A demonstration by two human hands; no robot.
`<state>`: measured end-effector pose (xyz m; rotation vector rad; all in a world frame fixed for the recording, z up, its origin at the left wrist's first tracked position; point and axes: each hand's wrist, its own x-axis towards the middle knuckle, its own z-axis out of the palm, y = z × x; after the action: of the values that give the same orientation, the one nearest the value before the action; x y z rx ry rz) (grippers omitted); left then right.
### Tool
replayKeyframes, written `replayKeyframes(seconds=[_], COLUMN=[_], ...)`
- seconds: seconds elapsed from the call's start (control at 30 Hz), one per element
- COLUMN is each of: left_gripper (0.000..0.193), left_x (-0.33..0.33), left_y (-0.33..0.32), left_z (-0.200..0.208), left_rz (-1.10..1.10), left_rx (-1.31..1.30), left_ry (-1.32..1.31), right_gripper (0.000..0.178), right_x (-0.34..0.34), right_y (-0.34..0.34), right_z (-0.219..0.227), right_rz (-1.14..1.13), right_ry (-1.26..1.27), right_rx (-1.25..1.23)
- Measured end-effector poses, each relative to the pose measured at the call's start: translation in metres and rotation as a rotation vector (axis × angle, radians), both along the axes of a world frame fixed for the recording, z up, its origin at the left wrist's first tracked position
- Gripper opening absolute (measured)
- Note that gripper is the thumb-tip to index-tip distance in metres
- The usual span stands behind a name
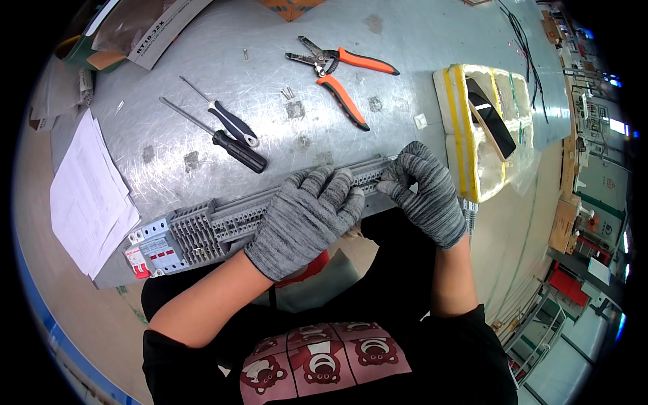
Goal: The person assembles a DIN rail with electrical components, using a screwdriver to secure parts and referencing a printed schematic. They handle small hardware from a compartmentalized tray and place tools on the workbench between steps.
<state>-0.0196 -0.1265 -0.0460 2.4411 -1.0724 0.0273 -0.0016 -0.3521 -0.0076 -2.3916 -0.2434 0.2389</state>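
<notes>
A long row of grey terminal blocks on a rail (236, 225) lies along the table's near edge. At its left end are a small white breaker with a red lever (138, 261), a pale blue module (162, 250) and larger dark grey blocks (197, 236). My left hand (293, 223), in a grey knit glove, rests over the middle of the row with its fingers bent across the rail. Towards the right end, my right hand (426, 196), gloved alike, has thumb and forefinger pinched together at the blocks. Whatever lies between those fingertips is hidden.
Beyond the rail lie two screwdrivers (239, 152) and orange-handled wire strippers (337, 74). Papers (91, 196) lie at left, below an open carton (165, 34). A yellow-taped foam box (459, 135) with a phone (493, 121) stands at right. Black cables (530, 54) lie far right.
</notes>
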Motion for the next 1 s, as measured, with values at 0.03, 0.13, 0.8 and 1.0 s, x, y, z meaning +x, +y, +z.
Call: replayKeyframes(seconds=[0.03, 0.13, 0.8, 1.0], left_gripper=[0.038, 0.039, 0.041, 0.041], left_x=[0.000, -0.001, -0.002, -0.002], left_y=[0.000, 0.001, 0.003, 0.003], left_z=[-0.001, -0.003, -0.001, -0.005], left_rz=[-0.006, -0.010, -0.021, -0.018], left_rx=[-0.001, -0.002, 0.043, 0.045], left_ry=[0.001, 0.005, 0.029, 0.006], right_gripper=[0.021, 0.020, 0.018, 0.017], right_x=[0.000, 0.002, 0.014, 0.015], right_y=[0.000, 0.002, 0.011, 0.018], right_z=[0.000, 0.001, 0.008, 0.011], right_rz=[0.001, 0.025, 0.091, 0.049], right_ry=[-0.007, -0.002, 0.129, 0.159], right_rx=[-0.009, -0.040, -0.155, -0.200])
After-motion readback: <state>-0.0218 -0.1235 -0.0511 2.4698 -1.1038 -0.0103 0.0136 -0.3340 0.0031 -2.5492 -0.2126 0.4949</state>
